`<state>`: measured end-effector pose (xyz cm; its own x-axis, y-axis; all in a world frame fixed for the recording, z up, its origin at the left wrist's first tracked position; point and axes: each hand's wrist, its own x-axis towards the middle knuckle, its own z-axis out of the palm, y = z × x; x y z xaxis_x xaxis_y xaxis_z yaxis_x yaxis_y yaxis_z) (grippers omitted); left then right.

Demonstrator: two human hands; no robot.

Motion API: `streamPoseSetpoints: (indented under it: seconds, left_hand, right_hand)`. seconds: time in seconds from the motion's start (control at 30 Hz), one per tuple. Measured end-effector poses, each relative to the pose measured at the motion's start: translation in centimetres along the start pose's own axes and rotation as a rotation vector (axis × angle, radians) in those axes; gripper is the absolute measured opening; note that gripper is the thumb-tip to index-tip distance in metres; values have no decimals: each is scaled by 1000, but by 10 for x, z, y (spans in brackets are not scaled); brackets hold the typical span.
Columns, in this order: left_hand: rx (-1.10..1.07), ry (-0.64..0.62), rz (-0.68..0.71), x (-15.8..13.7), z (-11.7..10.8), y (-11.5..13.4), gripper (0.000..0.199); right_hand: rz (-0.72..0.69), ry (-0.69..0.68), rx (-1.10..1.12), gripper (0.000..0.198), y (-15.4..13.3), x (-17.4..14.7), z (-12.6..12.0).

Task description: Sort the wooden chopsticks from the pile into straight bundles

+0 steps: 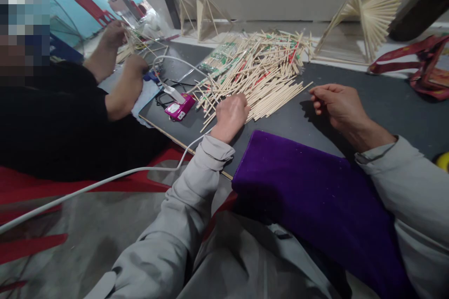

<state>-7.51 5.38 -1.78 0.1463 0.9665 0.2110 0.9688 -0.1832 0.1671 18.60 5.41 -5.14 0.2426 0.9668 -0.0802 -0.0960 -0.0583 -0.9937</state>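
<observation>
A big heap of thin wooden sticks (259,72) lies on the dark table, and its nearer sticks are lined up side by side. My left hand (232,113) is closed at the left ends of these lined-up sticks; its fingertips are turned away, so what they hold is hidden. To the right of the heap my right hand (338,105) is raised a little above the table, thumb and forefinger pinched together. One stick's tip comes close to those fingers, but whether they touch it I cannot tell. A folded purple cloth (294,163) hangs over the table's front edge, between my forearms.
At left, a co-worker in black (66,117) handles sticks. A magenta power strip (180,107) with a white cable (115,178) lies left of my hand. Stick frames (361,28) stand along the back; a red strap (400,58) lies at right.
</observation>
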Motion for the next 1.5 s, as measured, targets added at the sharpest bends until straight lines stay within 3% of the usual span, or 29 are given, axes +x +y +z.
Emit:
streamPoseSetpoints:
  seconds: [0.1, 0.23, 0.33, 0.4, 0.53, 0.67, 0.87, 1.1, 1.27, 1.5]
  left_hand:
    - [-425, 19, 46, 0, -11, 23, 8]
    - [-1171, -274, 45, -3, -18, 79, 16]
    - [-1447, -481, 36, -2, -7, 115, 8]
    - [-1535, -524, 16, 3, 9, 126, 4]
    - [-1589, -398, -87, 16, 42, 114, 17]
    - [-1580, -287, -157, 23, 56, 95, 30]
    - [-1585, -292, -95, 24, 55, 97, 30]
    - [-1593, -172, -199, 29, 57, 95, 25]
    - [-1569, -116, -194, 30, 58, 95, 20]
    - [-1597, -44, -201, 28, 59, 96, 28]
  right_hand:
    - [3, 3, -4, 17, -1, -2, 2]
    - [15, -43, -7, 14, -4, -4, 5]
    - [-13, -93, 31, 16, -5, -2, 3]
    - [-12, -115, 62, 17, -5, 1, 1]
    - [38, -81, 109, 17, -7, 4, -2]
    - [85, -75, 116, 19, -10, 4, 0]
    - [96, -116, 155, 19, -10, 5, 2]
    - [223, -283, 178, 26, -13, 2, 2]
    - [139, -339, 107, 17, -11, -1, 2]
    - [114, -399, 23, 15, -10, -7, 3]
